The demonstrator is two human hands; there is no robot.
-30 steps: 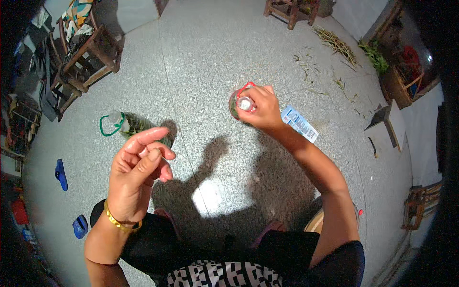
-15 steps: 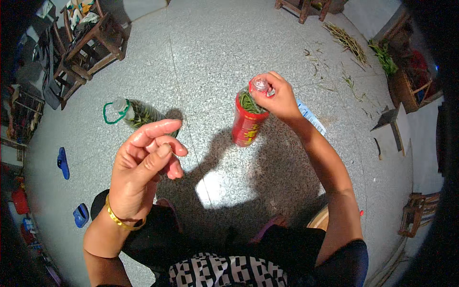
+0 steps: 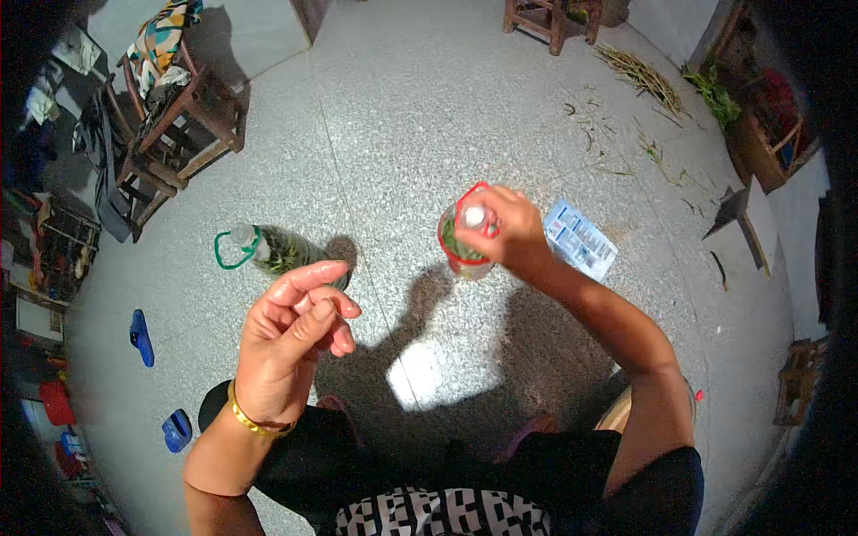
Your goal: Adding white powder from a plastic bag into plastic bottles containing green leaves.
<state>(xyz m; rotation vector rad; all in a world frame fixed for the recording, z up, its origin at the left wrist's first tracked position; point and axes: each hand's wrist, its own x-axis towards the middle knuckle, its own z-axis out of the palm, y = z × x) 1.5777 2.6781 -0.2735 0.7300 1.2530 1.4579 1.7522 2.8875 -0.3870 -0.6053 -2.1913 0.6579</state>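
Observation:
A clear bottle [image 3: 454,239] with a red carrying ring and green plant pieces inside stands on the floor ahead, slightly right of centre. My right hand [image 3: 514,228], a little blurred, is closed around its neck, beside the pale mouth. My left hand [image 3: 299,326] is raised nearer to me, palm inward. Its wet-looking fingers are loosely bent and apart, with nothing visible in them; a gold bangle [image 3: 253,423] circles that wrist. Just beyond it, a second clear bottle [image 3: 290,250] with a green ring also holds green plant pieces, its base partly behind my fingers.
A blue and white printed sheet [image 3: 581,241] lies right of my right hand. Cut stems [image 3: 639,76] and scattered leaves are at the far right. A wooden chair [image 3: 192,121] draped with cloth stands far left. Blue slippers [image 3: 141,338] lie on the left.
My right hand has come lower and nearer with the bottle's top; the bottle, tilted before with its red side showing, now appears more upright. The view has shifted slightly; the left hand's pose stays alike.

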